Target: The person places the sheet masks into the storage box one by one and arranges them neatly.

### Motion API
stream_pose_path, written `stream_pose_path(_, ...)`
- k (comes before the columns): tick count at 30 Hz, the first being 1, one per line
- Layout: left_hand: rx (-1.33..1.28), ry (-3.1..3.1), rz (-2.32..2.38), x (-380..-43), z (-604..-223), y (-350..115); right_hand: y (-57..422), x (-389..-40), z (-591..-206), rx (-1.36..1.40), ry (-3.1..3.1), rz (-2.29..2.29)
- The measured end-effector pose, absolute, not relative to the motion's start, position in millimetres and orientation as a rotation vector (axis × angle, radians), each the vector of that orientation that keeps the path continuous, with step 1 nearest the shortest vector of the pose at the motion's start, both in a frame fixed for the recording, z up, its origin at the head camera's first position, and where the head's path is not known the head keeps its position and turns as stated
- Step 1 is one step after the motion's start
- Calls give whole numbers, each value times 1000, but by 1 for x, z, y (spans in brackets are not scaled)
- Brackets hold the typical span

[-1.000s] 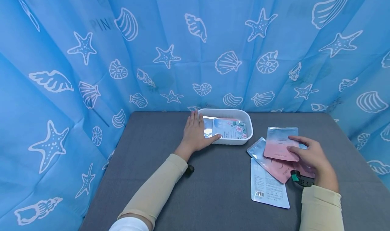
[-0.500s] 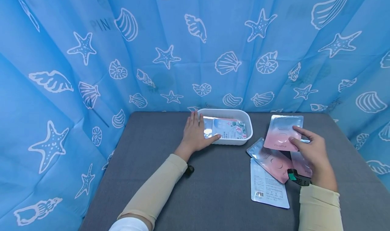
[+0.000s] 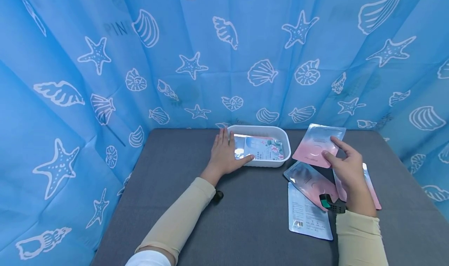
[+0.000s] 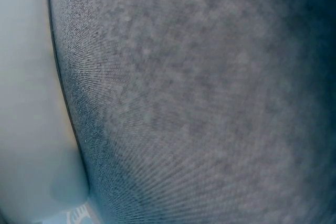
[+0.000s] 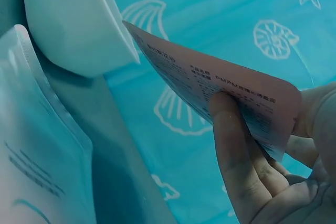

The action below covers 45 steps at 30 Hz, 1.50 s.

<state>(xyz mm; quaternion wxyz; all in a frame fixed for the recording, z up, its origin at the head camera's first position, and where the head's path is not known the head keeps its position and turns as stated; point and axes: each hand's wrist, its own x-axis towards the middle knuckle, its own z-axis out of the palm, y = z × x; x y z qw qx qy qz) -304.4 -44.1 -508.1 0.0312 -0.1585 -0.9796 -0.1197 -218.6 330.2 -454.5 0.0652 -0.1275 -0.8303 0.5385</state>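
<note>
right hand (image 3: 347, 168): held pouch (image 3: 315, 143) | near: loose pouches (image 3: 308, 215) | left hand (image 3: 225, 157) covers tub (image 3: 270, 163) corner

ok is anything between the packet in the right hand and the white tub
Nothing visible lies between the held packet and the white tub except its own right wall. The left hand is at the tub's opposite end.

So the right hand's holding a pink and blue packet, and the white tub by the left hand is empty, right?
The white tub isn't empty: the head view shows packets in it. The right hand holds a pink and blue packet, and the left hand is by the tub.
</note>
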Motion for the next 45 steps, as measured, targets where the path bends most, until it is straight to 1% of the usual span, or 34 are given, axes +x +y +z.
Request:
stream_pose_path(11, -508, -2997, -363, -306, -507, -43, 305, -223, -456, -363, -2534, 1599)
stream_pose_path(22, -488, -3023, -282, -309, -507, -41, 294, -227, -467, -306, -2545, 1608)
stream_pose_path(35, -493, -3014, -333, -306, -507, -43, 288, -226, -466, 2, -2630, 1716)
stream_pose_path(45, -503, -3032, -384, -304, -507, -45, 284, -228, -468, 141, -2730, 1690)
